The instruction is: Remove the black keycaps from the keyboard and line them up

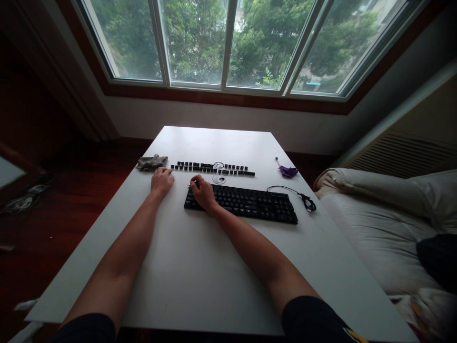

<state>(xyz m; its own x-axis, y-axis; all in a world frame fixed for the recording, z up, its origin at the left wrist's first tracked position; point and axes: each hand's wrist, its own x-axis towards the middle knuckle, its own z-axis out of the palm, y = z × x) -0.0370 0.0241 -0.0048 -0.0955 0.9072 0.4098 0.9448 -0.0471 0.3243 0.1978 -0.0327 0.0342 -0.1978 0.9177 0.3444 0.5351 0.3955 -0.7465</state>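
A black keyboard lies across the middle of the white table. My right hand rests on the keyboard's left end with its fingers curled, pinching something I cannot make out. My left hand lies on the table left of the keyboard, fingers bent down near the left end of a row of loose black keycaps. A wire keycap puller sits between the row and the keyboard.
A grey cloth lies at the table's left, just beyond my left hand. A purple brush and the keyboard's coiled cable are at the right. A bed with white bedding stands to the right. Windows are ahead.
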